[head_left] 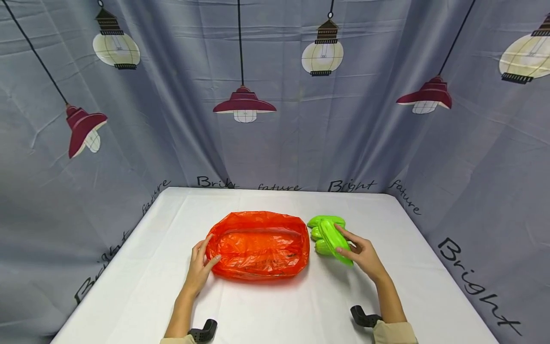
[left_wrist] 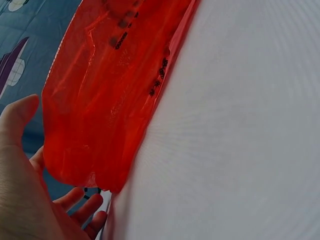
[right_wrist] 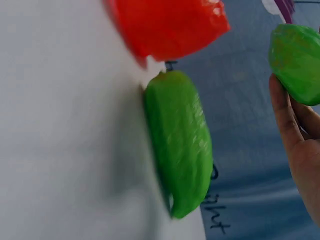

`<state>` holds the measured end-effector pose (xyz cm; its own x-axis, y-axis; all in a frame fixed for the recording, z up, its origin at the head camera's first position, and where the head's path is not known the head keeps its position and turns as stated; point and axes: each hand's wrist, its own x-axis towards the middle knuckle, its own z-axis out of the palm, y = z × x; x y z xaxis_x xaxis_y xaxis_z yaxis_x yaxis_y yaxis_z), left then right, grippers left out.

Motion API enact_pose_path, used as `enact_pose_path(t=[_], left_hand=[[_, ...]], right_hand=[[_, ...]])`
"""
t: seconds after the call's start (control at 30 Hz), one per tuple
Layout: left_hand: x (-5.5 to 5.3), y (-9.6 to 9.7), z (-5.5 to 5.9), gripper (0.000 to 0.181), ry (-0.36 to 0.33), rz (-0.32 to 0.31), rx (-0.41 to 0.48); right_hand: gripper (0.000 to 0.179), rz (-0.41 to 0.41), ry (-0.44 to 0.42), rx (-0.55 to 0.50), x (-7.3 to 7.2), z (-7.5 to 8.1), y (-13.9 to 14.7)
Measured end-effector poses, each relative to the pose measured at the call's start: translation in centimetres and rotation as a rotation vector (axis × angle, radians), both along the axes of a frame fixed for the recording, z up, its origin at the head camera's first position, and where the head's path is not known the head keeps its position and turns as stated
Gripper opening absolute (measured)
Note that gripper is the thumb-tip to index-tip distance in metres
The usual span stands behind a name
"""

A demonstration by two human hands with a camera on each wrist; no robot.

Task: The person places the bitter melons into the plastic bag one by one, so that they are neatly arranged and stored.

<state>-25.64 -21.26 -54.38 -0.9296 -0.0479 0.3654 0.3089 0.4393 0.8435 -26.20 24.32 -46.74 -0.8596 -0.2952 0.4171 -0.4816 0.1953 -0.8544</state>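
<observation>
A red plastic bag (head_left: 259, 267) lies with its mouth spread wide on the white table. My left hand (head_left: 199, 265) is at the bag's left end, fingers spread around it and touching its side; in the left wrist view the thumb stands apart from the red plastic (left_wrist: 100, 120). My right hand (head_left: 363, 253) grips a plump, ridged green vegetable (head_left: 334, 241) between thumb and fingers, raised over the table to the right of the bag. Behind it, partly hidden, other green vegetables (head_left: 328, 220) lie by the bag's right edge. One table vegetable (right_wrist: 177, 145) shows large in the right wrist view.
The white table (head_left: 266, 310) reaches back to a grey-blue curtain (head_left: 275, 153) printed with lamps and lettering. Black wrist-worn camera mounts (head_left: 364, 317) sit on both wrists, close over the front part of the table.
</observation>
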Motion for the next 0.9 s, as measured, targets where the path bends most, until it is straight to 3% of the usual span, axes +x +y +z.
enact_pose_path(t=[0.4, 0.63, 0.9], left_hand=[[0.0, -0.4, -0.4, 0.073, -0.015, -0.064, -0.020], [0.1, -0.3, -0.2, 0.076, -0.001, -0.064, -0.057], [0.3, -0.4, -0.3, 0.077, 0.017, -0.044, -0.091]], right_hand=[[0.068, 0.067, -0.001, -0.095, -2.3, 2.4, -4.7], [0.072, 0.028, -0.047, -0.114, -1.8, 4.8, -9.6], [0.073, 0.027, -0.054, -0.160, -1.8, 4.0, -15.0]])
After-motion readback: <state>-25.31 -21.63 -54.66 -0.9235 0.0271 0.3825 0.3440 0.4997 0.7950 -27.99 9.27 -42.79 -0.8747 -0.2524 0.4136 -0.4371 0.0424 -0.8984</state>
